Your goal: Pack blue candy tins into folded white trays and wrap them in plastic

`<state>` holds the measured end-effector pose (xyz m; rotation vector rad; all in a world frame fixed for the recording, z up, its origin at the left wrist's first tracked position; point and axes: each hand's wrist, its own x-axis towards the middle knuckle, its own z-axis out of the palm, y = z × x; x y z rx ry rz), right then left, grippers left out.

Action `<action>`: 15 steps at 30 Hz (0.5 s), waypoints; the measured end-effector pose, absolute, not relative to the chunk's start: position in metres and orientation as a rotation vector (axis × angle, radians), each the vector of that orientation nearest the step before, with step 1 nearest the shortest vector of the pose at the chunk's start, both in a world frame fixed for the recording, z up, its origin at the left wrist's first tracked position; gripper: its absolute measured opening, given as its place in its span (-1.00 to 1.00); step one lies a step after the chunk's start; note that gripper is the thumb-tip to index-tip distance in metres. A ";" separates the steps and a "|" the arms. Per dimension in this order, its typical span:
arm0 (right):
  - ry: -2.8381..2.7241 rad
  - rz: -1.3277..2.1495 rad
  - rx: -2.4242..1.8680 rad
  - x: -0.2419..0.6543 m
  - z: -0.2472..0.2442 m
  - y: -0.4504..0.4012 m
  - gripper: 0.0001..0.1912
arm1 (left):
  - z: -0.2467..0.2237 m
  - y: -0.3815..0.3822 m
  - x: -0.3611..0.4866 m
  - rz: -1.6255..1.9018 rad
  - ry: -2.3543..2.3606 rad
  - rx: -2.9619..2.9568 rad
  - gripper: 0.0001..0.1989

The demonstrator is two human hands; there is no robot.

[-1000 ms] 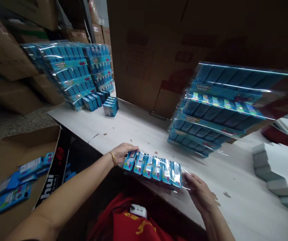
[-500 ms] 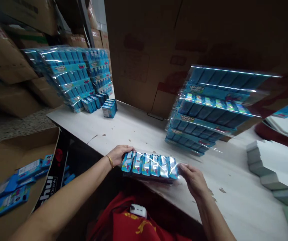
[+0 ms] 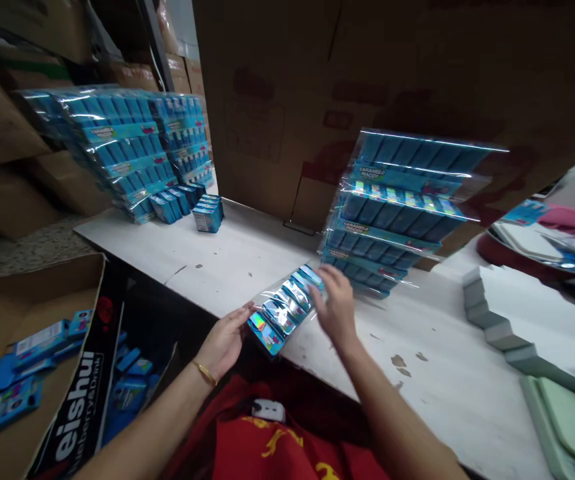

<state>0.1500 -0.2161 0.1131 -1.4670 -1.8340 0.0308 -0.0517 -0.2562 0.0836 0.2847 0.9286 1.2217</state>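
Observation:
A clear-wrapped pack of small blue boxes [image 3: 287, 307] slants over the front edge of the white table, its shiny tops facing up. At the near end, my left hand [image 3: 227, 339] grips it with fingers along the side and partly beneath. My right hand [image 3: 336, 303] is curled about the far end, thumb and fingertips against the wrap; their exact hold is slightly blurred. Just beyond stands a stack of similar wrapped packs [image 3: 382, 213], labelled "CARAMELO MACIZO".
More wrapped packs [image 3: 122, 143] stand at the table's far left, beside loose small boxes [image 3: 208, 215]. A carton [image 3: 85, 393] with blue boxes sits lower left. A big cardboard box [image 3: 267, 87] walls the back. White stacked sheets [image 3: 532, 320] and a pale green container [image 3: 567, 420] lie right.
The pack has turned from lying crosswise to slanting, its right end now farther away. My right hand has moved up and inward with that end; the view has shifted slightly right.

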 end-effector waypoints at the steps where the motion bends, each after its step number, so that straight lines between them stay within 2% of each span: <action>1: -1.884 -0.026 -1.412 0.139 0.108 -0.245 -0.68 | 0.083 -0.255 -0.052 1.201 0.938 0.290 -0.91; 5: -2.024 -0.091 -1.430 0.099 0.080 -0.317 -0.48 | 0.086 -0.249 -0.054 1.089 0.938 0.273 -0.89; 9: -2.009 -0.131 -1.499 0.088 0.063 -0.309 -0.47 | 0.091 -0.251 -0.053 1.062 0.915 0.163 -0.88; 15: -2.095 -0.173 -1.487 0.096 0.070 -0.296 -0.44 | 0.086 -0.251 -0.050 1.154 1.061 0.238 -0.93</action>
